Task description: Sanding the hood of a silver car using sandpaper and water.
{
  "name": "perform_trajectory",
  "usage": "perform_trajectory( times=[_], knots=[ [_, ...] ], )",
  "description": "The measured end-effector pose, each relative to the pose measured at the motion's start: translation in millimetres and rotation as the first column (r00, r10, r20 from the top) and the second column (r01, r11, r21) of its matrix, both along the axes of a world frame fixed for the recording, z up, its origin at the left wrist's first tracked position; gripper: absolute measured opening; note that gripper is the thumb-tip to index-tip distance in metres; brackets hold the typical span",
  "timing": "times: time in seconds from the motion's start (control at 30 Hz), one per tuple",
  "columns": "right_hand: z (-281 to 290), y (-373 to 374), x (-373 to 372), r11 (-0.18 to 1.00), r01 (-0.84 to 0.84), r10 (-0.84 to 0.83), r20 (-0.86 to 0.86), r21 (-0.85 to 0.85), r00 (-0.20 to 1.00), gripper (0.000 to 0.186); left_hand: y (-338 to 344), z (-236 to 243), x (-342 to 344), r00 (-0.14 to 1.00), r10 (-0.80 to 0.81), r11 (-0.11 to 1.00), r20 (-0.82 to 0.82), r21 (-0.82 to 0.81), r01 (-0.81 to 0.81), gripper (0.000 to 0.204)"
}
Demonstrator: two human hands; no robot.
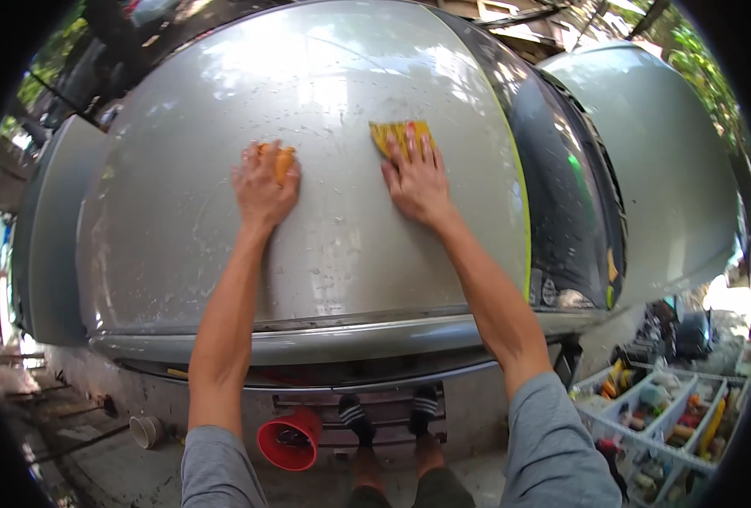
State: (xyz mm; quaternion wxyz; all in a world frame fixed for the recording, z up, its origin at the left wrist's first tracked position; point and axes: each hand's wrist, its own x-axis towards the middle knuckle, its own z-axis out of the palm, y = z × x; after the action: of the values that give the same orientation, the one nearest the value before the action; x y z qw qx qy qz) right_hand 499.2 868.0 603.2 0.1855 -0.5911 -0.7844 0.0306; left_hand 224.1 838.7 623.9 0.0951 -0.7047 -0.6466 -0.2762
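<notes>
A wet silver car roof (342, 245) spreads out in front of me, dotted with water drops and streaks. My left hand (265, 186) is curled over an orange sponge or bunched cloth (284, 162), pressed to the roof; most of that piece is under my fingers. Farther right, my right hand (419, 182) holds a flat yellow cloth (384, 133) against the roof. Its fingers lie spread over the cloth, whose left part sticks out past them, and a small red patch shows near the fingertips. Both arms reach forward across the roof edge.
To the right are the dark windshield (562, 169) and the hood (672, 178). Below, my feet stand on a slatted platform (325, 432) beside a red bucket (284, 461). A whitish pail (145, 432) lies left. A white compartmented rack (625, 429) with small items stands at lower right.
</notes>
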Motion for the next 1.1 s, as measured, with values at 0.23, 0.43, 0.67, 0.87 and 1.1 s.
perform_trajectory(
  times=[0.23, 0.43, 0.67, 0.87, 1.1],
  knots=[
    [5.8, -116.2, 58.9, 0.987, -0.160, 0.159, -0.011, -0.032, 0.987, 0.060, -4.7, 20.6, -25.5, 0.988, 0.155, 0.983, 0.022, -0.101, -0.152, 0.054],
    [-12.0, 42.3, 124.7, 0.986, 0.162, -0.164, -0.054, -0.043, 0.985, 0.058, 3.2, 7.5, -7.0, 0.990, 0.137, 0.983, 0.021, -0.129, -0.133, 0.050],
    [-14.3, -86.5, 137.4, 1.000, 0.010, -0.011, -0.102, -0.012, 0.995, 0.061, 1.9, 12.4, -18.5, 0.992, 0.123, 0.988, 0.001, -0.091, -0.123, 0.042],
    [-20.5, -63.5, 137.0, 0.996, 0.069, -0.066, -0.066, 0.049, 0.996, 0.061, 2.4, 17.1, 32.7, 0.947, -0.064, 0.988, 0.315, 0.150, 0.016, 0.016],
    [-10.3, 14.7, 118.2, 0.997, -0.070, 0.074, -0.093, 0.045, 0.993, 0.057, 79.6, 15.1, 221.3, 0.778, -0.248, 0.945, 0.577, -0.033, 0.325, 0.017]
  ],
)
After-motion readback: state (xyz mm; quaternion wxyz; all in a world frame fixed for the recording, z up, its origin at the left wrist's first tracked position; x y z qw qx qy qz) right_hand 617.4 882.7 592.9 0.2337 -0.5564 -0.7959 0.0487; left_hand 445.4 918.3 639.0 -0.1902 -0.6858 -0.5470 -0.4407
